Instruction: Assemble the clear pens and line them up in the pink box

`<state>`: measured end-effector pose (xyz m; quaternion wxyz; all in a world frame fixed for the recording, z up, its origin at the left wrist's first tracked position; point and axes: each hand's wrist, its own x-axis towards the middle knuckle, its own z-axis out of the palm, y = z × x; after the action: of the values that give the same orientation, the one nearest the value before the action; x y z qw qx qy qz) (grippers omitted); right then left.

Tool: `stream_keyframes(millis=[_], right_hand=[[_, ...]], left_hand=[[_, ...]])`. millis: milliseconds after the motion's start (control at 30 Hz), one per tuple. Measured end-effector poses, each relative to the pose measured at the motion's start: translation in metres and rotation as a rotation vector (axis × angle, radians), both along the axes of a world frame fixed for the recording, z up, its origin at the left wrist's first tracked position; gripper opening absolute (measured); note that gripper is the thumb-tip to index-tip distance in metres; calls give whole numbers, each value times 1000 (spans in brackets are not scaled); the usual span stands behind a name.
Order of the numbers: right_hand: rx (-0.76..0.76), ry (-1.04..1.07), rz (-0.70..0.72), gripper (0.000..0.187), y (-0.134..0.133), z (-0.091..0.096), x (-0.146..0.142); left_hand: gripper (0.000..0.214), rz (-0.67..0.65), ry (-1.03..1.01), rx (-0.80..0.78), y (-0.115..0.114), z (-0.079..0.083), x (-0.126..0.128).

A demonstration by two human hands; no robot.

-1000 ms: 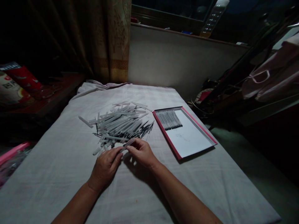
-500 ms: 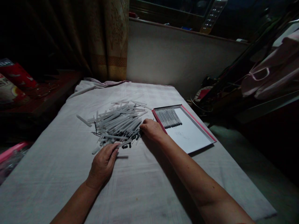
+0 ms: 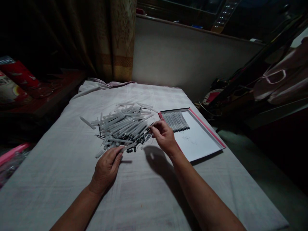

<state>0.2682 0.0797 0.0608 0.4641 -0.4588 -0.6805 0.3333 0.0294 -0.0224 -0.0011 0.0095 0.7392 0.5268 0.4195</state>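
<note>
My left hand (image 3: 107, 166) pinches a translucent pen barrel (image 3: 128, 146), which points right over the near edge of the pile. Raised at the pile's right side, my right hand (image 3: 165, 137) is closed on a thin dark pen refill (image 3: 145, 132) that slants down to the left. Between and beyond the hands lies a heap of clear pen barrels (image 3: 122, 123). Small black pen caps (image 3: 131, 149) are scattered at its near edge. A shallow white box with red sides (image 3: 208, 128) holds a neat row of pens (image 3: 176, 121) with dark ends.
A pale cloth covers the table (image 3: 141, 199). At the left, a dark side table (image 3: 60, 86) bears a red package (image 3: 19, 75). A patterned curtain (image 3: 122, 41) hangs behind, and a pink garment (image 3: 276, 78) hangs at the right.
My right hand has risen from the pile's right edge and moved slightly right, with a thin refill now showing in its fingers. The left hand has stayed nearly still with the barrel.
</note>
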Motion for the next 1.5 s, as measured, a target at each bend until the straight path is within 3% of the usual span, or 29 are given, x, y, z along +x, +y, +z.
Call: stream_keyframes(millis=[67,167,533,667,767,867,1000,1200,1333,1433,1500], right_hand=[[-156,339,14,21,-16,0,-7],[-267,557,17,28,-32,0,-18],[-286,544,72,23,-44,-5,-36],[-210,319,176,13,-43,-9,-38],[-113,129,165,17,-40,-13,-35],[-59,-214,169,16,-41,-15,-29],[-35,-668,204,17,-51,-19,-30],[-25,-884,165,17,-56,-27,-45],[-44,-743,136,17,-52,-35,-43],[-142,-365,91,16,-52,-40,-33],[-301,-48,91,17,-53,-41,-26]], left_hand=[[26,1,5,-24,0,0,0],[25,5,14,-21,0,2,1],[24,-3,-2,-23,0,3,2],[26,7,-41,-59,-2,4,2],[27,50,-130,-171,-4,5,1],[27,83,-205,-257,-5,4,0],[29,96,-194,-234,-5,3,0],[29,84,-95,-132,-2,7,0],[27,66,-55,-71,-1,7,0],[27,37,-14,-48,-2,6,0],[27,12,21,-53,-3,6,-1]])
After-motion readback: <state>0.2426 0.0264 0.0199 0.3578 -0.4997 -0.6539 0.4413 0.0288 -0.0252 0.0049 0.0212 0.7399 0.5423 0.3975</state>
